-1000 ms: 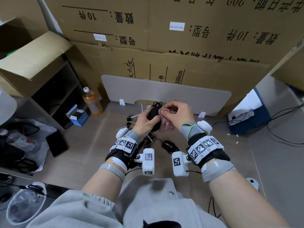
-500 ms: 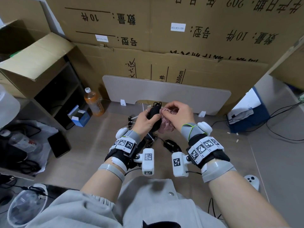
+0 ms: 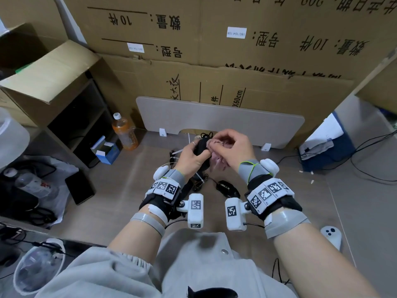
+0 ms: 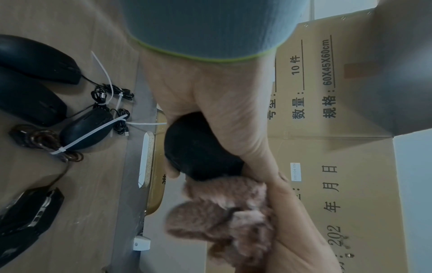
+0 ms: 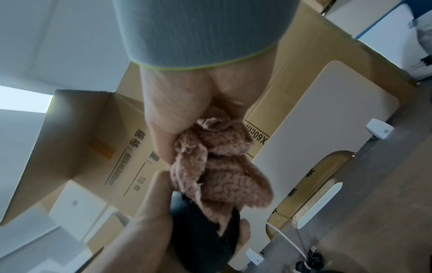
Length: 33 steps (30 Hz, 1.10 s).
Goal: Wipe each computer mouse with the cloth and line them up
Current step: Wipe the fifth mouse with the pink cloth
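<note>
Orange bottle [image 3: 124, 131] beside cardboard boxes [image 3: 214, 50]

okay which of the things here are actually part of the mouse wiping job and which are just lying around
Job: held mouse in left hand; cloth in right hand; other mice on the floor.

Lying about: orange bottle, blue box, phone, white controller, cardboard boxes.
</note>
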Available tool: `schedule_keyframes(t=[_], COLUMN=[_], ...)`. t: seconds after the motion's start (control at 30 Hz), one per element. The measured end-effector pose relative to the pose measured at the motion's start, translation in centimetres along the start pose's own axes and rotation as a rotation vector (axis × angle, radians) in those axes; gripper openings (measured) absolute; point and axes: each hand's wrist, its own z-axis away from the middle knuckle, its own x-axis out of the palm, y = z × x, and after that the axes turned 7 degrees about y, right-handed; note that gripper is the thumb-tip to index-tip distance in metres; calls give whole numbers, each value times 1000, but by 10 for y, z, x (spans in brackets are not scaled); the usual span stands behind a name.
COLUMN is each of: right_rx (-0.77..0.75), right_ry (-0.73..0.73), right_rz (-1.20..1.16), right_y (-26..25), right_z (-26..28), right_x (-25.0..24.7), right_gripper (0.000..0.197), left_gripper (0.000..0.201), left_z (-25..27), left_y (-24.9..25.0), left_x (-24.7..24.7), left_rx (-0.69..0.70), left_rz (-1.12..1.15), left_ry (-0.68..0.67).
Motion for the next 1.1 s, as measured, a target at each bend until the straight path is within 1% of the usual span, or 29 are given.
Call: schedule_keyframes(t=[0.07, 0.13, 0.17, 0.2, 0.27, 0.3, 0.37, 0.47, 0.57, 0.6, 0.7, 0.73, 0.83, 0.9, 0.97, 1.1], right_rx=[-14, -10, 6, 46, 136, 138, 60, 30, 91, 107, 167, 190, 223, 223, 221, 160], right_ry=[-9, 29, 52, 79, 108, 102, 42, -40, -54, -55, -53, -63, -71, -26, 31, 32], right_rz=[82, 245, 323, 350, 196, 119, 55, 57, 74, 79, 75, 70, 63, 84, 91, 58], right_y=[2, 9, 12, 17, 19, 16, 7, 2, 5, 4, 4, 4, 10, 18, 23, 17], right_z=[-1, -5, -7, -8, -7, -6, -6, -9, -11, -10, -12, -12, -16, -19, -21, -22], right_x=[4, 4, 1, -1, -2, -3, -2, 3, 5, 5, 6, 6, 4, -2, -10, -11], right_gripper=[10, 10, 8, 7, 8, 10, 11, 13, 13, 13, 16, 17, 17, 18, 18, 14], left_gripper=[20, 29, 35, 40, 39, 35, 29, 34, 40, 38, 25, 25, 28, 33, 37, 52], left_z=[0, 1, 0, -2, -3, -3, -2, -1, 1, 1, 2, 2, 4, 2, 0, -1], left_y=[-1, -4, -4, -5, -5, -5, -3, 0, 1, 0, -5, -5, -3, 2, 4, 3], left_x=[0, -2, -4, -5, -6, -6, -4, 1, 1, 1, 4, 4, 5, 3, 3, 6], left_rx=[17, -6, -24, -40, -46, -39, -5, 44, 38, 33, 24, 21, 1, -38, -80, -157], left_rz=[-17, -21, -17, -20, -37, -41, -44, -45, -41, -34, -28, -28, 8, 34, 61, 112], left_ry=[-4, 33, 48, 54, 50, 47, 46, 23, 10, 4, 5, 7, 38, 59, 42, 33])
